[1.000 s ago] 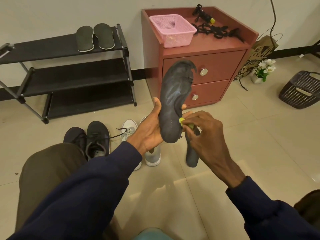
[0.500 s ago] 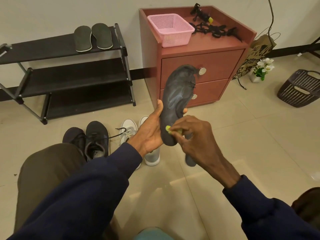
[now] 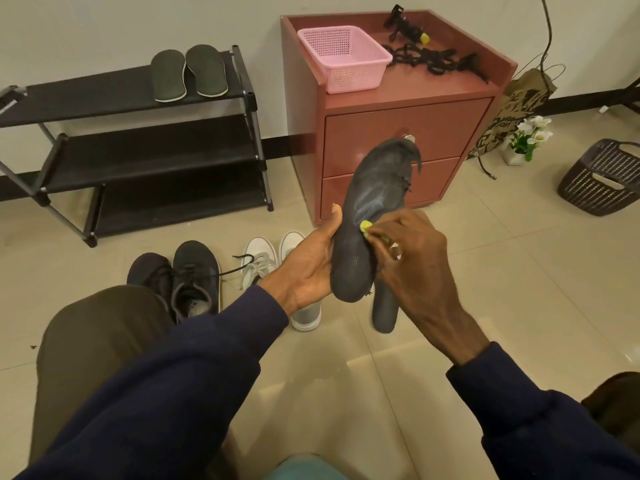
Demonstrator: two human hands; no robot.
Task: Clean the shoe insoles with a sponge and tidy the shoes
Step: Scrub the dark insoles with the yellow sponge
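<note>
The dark insole [image 3: 377, 181] is held up in mid-air in front of the person, heel end low and frayed toe end high, its top face turned toward the camera so the pale scuffed patch across its middle can be seen and reached. The left hand [image 3: 308, 268] grips it by the lower half, thumb lying up the left edge and fingers curled behind. This probably backs the thin foam so it does not fold under pressure. The right hand [image 3: 412, 258] pinches a small yellow sponge [image 3: 365, 225] in its fingertips and presses it to the insole's face just below the pale patch; only a corner of the sponge shows past the fingers. Directly below, a second dark insole [image 3: 384, 313] lies on the tiled floor, within easy reach, likely the mate awaiting its turn or already done; I cannot tell which. To the left on the floor stand a pair of dark sneakers [image 3: 195, 278] and a pair of white sneakers [image 3: 261, 259], laces loose. Farther left, against the wall, a black shoe rack [image 3: 138, 143] carries two more insoles [image 3: 188, 72] side by side on its top shelf, perhaps laid out to dry. On the red bedside cabinet [image 3: 391, 133] beyond the hands sit a pink basket [image 3: 343, 57] and a tangle of black laces [image 3: 429, 58].
</note>
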